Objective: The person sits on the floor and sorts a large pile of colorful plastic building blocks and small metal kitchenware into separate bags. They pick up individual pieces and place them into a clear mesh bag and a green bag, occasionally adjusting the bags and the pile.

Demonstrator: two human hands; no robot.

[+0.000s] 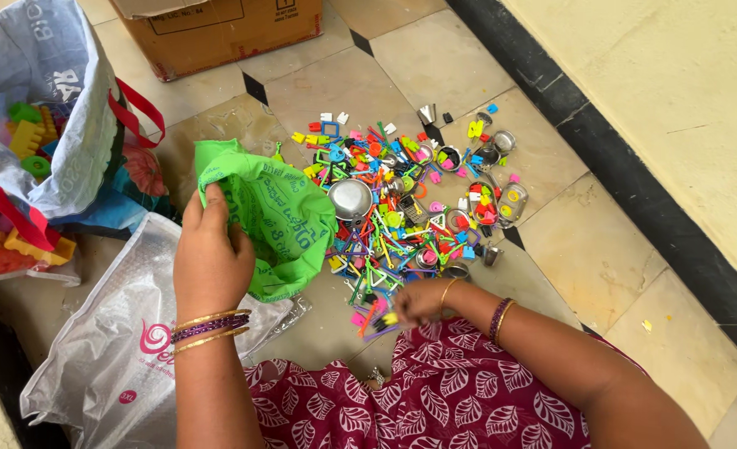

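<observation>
Fingers [219, 218] of the left hand [210, 258] are curled over the rim of a green cloth bag [281, 220], pinching its edge so the mouth gapes toward the toy heap; gold and purple bangles [210, 326] ring that wrist. The bag is bright green with darker printing, crumpled, lying on the floor with its open side away from the pinching fingers. The right hand [418, 301] sits low, just above the lap, its fingers closed around a few small plastic sticks [377, 320] in orange, yellow and purple; motion blur hides exactly how many. Just beyond those fingers spreads a pile of small toys [410, 199]: thin coloured rods, little plastic pieces in pink, blue, yellow and green, and several tiny steel pots and lids, one round steel lid [350, 199] lying touching the bag's far edge. The pile spreads from the bag's mouth out toward a black skirting strip [635, 191] along the wall, with bare tiled floor [618, 274] open between the heap's far side and that strip. On the near side of the left hand lies a clear plastic bag [111, 357], flattened. Farther out past the left hand stands a white sack with red handles [44, 108] holding large building blocks, and beyond it a cardboard box [219, 33]. A maroon leaf-print garment [435, 391] covers the lap below both hands.
</observation>
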